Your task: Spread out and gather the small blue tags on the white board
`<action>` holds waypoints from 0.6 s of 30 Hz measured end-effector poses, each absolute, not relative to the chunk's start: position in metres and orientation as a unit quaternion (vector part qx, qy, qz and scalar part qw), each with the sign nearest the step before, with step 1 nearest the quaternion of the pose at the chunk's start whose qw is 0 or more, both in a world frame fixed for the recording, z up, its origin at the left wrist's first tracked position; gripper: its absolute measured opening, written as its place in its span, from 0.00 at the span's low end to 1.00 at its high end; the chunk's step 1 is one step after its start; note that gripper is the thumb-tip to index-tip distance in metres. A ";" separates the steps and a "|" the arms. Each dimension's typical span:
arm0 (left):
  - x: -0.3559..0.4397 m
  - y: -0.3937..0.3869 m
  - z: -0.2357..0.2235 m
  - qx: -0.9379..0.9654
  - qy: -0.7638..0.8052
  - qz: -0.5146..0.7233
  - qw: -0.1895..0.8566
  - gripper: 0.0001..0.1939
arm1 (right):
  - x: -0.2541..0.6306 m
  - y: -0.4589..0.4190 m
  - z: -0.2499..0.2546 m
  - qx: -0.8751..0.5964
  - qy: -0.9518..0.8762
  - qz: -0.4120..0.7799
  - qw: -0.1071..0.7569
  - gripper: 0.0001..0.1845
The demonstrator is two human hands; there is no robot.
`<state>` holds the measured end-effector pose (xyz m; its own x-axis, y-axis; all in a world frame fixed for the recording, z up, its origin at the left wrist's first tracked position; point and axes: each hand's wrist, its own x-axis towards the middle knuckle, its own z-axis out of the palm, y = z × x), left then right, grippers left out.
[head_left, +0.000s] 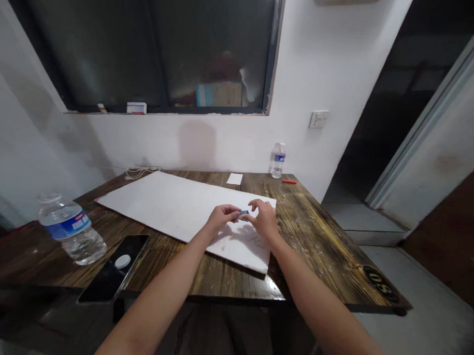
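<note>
Over the right part of a white board (pixel 169 203), both hands meet at a small blue object (pixel 243 213) whose kind is too small to make out. My left hand (pixel 221 218) pinches it from the left with thumb and fingertips. On the other side is my right hand (pixel 264 218), its thumb at the object's lower edge. The right index finger is raised and curved, with a gap between it and the thumb. Shadows of the hands fall on the board beneath.
On the wooden table (pixel 312 247) lie a phone (pixel 101 281) with a white round cap (pixel 122 261), a paper piece (pixel 234 179), a red stick-like item (pixel 289 182) and a white cable (pixel 138 172). A large bottle (pixel 74 231) stands left, a smaller bottle (pixel 278 161) at the back.
</note>
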<state>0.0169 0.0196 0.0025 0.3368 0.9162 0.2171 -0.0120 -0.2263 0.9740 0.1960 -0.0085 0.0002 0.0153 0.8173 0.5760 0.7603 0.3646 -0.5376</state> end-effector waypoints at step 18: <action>0.017 0.030 -0.004 0.586 0.389 0.497 0.507 0.21 | 0.191 0.006 -0.016 -0.453 -0.703 0.184 0.517 0.14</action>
